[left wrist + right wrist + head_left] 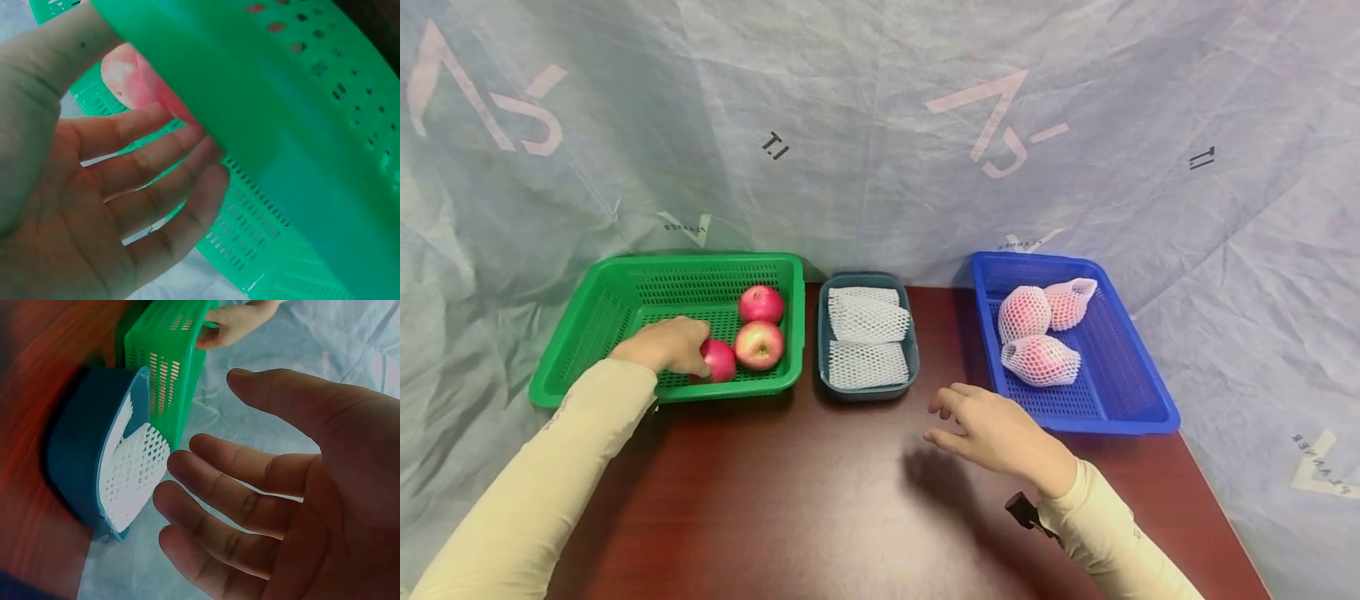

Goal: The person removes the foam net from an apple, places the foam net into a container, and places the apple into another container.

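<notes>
Inside the green basket (pixel 617 258), my left hand (pixel 673 343) reaches down at a red apple (pixel 721 361), its thumb and fingers at the apple's left side. In the left wrist view the fingers (pixel 153 194) are spread and only slightly bent, with tips partly hidden behind the basket's rim. Two more apples, a red one (pixel 762 305) and a paler one (pixel 759 345), lie beside it. My right hand (pixel 996 432) hovers over the table with loosely bent fingers and nothing in them. It is between the small dark blue tray (pixel 868 395) and the blue basket (pixel 1138 354).
White foam net sleeves (pixel 868 364) lie stacked in the small tray. The blue basket holds several pink-netted fruits (pixel 1041 361). A grey printed cloth (pixel 865 142) hangs behind the brown table (pixel 790 508). The baskets' raised rims stand around their contents.
</notes>
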The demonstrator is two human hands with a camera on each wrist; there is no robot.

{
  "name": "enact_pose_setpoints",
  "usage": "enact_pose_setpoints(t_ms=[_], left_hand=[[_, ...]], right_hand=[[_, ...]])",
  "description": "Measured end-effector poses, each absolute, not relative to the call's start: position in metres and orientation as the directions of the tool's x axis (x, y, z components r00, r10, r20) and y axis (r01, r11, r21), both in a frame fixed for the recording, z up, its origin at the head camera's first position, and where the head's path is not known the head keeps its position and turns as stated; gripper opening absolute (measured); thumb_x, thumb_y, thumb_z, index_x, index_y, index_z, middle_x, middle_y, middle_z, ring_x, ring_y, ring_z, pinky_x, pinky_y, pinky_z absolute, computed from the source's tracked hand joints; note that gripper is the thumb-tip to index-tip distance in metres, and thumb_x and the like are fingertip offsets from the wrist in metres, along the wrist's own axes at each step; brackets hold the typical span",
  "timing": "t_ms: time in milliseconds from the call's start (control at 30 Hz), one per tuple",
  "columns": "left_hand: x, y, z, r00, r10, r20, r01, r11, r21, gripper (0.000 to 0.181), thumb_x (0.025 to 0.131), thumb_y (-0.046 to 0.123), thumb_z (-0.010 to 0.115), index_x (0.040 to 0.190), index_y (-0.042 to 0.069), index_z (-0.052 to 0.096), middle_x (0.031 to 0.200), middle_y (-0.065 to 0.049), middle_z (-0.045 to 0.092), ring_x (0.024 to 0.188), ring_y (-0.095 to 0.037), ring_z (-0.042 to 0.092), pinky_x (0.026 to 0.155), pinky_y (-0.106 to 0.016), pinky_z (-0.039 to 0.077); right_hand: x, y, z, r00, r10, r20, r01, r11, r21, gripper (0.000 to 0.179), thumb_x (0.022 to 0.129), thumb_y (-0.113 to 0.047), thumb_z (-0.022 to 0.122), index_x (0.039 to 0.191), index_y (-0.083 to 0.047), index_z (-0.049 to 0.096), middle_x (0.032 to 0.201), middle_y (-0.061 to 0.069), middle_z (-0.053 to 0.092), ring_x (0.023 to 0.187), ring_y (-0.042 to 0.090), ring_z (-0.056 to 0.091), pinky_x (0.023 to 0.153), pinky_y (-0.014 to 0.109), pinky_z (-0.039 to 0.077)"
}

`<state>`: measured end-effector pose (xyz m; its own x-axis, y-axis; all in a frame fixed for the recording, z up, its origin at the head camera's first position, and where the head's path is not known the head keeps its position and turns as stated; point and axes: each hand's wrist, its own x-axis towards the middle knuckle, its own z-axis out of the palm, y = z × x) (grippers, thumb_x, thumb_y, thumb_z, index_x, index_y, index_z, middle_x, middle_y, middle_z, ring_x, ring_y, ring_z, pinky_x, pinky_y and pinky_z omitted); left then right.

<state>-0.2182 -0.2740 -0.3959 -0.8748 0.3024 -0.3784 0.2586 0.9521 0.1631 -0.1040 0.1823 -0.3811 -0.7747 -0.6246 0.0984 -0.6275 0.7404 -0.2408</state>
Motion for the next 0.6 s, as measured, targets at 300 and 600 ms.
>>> enact_pose_setpoints(t_ms=[300, 600], left_hand=[[-0.196, -0.276, -0.386, -0.908, 0.332, -0.255, 0.268, 0.929, 0.255, 0.055, 0.084, 0.026, 0.078, 0.123, -0.008, 0.06, 0.11, -0.02, 0.064, 0.095, -0.034, 0.059, 0.074, -0.05, 0.05], [-0.115, -0.242, -0.374, -0.946, 0.325, 0.008, 0.313, 0.903, 0.296, 0.058, 0.086, 0.032, 0.078, 0.132, 0.002, 0.059, 0.13, -0.022, 0.059, 0.117, -0.044, 0.056, 0.088, -0.064, 0.046]], right_hand=[[-0.101, 0.183, -0.381, -0.782, -0.608, 0.138, -0.62, 0.738, -0.265, 0.027, 0.09, -0.036, 0.074, 0.104, -0.014, 0.066, 0.092, -0.004, 0.063, 0.081, 0.012, 0.063, 0.067, 0.033, 0.053], [-0.097, 0.197, -0.383, -0.803, -0.575, 0.159, -0.594, 0.744, -0.307, 0.026, 0.089, -0.03, 0.076, 0.104, -0.011, 0.067, 0.091, -0.002, 0.064, 0.08, 0.013, 0.064, 0.068, 0.032, 0.053]])
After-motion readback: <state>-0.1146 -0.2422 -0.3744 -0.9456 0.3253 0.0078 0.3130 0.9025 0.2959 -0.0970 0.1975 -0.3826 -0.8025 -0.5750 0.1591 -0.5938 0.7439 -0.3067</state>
